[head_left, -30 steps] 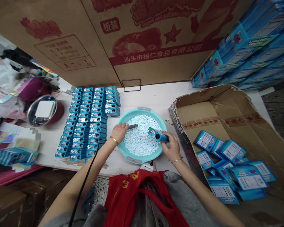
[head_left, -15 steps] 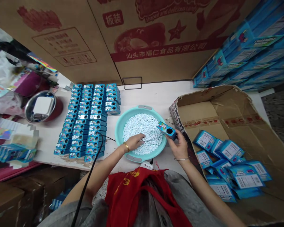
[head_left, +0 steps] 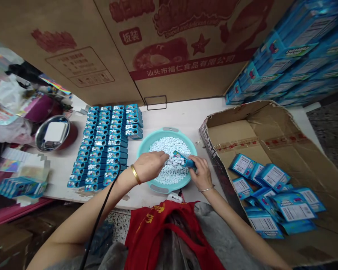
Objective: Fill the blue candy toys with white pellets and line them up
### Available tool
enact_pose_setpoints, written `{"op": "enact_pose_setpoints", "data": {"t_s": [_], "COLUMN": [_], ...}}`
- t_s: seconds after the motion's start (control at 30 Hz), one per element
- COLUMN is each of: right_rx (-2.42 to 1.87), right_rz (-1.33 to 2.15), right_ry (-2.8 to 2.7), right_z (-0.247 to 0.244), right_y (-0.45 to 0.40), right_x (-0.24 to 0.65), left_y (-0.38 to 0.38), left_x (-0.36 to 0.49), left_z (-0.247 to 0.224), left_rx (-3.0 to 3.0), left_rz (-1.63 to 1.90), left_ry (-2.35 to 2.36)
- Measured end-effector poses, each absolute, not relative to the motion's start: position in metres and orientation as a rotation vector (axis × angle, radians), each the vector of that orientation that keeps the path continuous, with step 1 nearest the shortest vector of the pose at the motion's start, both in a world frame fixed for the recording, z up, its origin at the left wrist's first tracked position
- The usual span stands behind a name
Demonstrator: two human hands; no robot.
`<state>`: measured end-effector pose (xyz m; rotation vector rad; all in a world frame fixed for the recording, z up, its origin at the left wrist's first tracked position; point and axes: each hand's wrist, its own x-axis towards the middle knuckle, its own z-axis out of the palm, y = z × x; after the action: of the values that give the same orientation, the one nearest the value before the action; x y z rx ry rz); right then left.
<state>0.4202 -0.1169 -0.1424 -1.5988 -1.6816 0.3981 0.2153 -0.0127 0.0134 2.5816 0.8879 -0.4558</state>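
My right hand (head_left: 202, 173) grips a blue candy box (head_left: 184, 159) low over a teal plastic basin (head_left: 165, 188), with the box tilted and its end toward my left hand. The basin holds a heap of small pale blue-white candies (head_left: 171, 175). My left hand (head_left: 150, 166) sits above the heap, with its fingertips among the candies right next to the box end. It holds nothing that I can see. A gold bangle circles my left wrist, and a thin bracelet circles my right.
Rows of upright blue boxes (head_left: 104, 150) fill the white table left of the basin. On the right, an open cardboard carton (head_left: 250, 135) holds loose blue boxes. A metal bowl (head_left: 52, 134) stands far left. A black cable (head_left: 101, 213) runs along my left arm. Stacked blue cartons and large brown cartons stand behind.
My right hand has lowered the box from the basin's right rim into the space above the candies. My left hand has moved up and right, from the near side of the heap to the box end.
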Motion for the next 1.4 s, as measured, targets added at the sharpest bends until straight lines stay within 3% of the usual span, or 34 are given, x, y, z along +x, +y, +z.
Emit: {"op": "enact_pose_setpoints", "data": {"t_s": [0.17, 0.37, 0.5, 0.7, 0.87, 1.03, 1.2, 1.4], "right_rx": [-1.604, -1.601, -1.627, -1.672, -1.71, -1.743, -1.717, -1.65], "right_rz": [0.43, 0.434, 0.424, 0.435, 0.449, 0.479, 0.404, 0.404], "right_ry": [-1.684, -1.67, -1.637, -1.507, -1.393, -1.316, -1.452, -1.587], "right_z": [-0.15, -0.154, -0.153, -0.15, -0.154, -0.153, -0.148, -0.148], "right_y": [-0.12, -0.118, -0.116, -0.114, -0.113, -0.114, -0.115, -0.117], "right_x": [0.417, 0.418, 0.422, 0.431, 0.436, 0.439, 0.438, 0.423], "left_y": [-0.026, -0.029, -0.013, -0.016, -0.046, -0.048, -0.032, -0.014], "left_x": [0.239, 0.228, 0.189, 0.176, 0.22, 0.209, 0.175, 0.182], "left_z": [0.038, 0.029, -0.021, -0.14, -0.176, -0.162, -0.105, -0.024], "left_rx": [2.653, 2.72, 2.654, 2.328, 2.179, 1.943, 1.991, 2.28], "left_rz": [-0.583, -0.438, -0.272, -0.369, -0.282, -0.029, 0.141, -0.063], "left_ry": [0.936, 0.928, 1.117, 1.29, 1.135, 0.985, 0.847, 0.842]}}
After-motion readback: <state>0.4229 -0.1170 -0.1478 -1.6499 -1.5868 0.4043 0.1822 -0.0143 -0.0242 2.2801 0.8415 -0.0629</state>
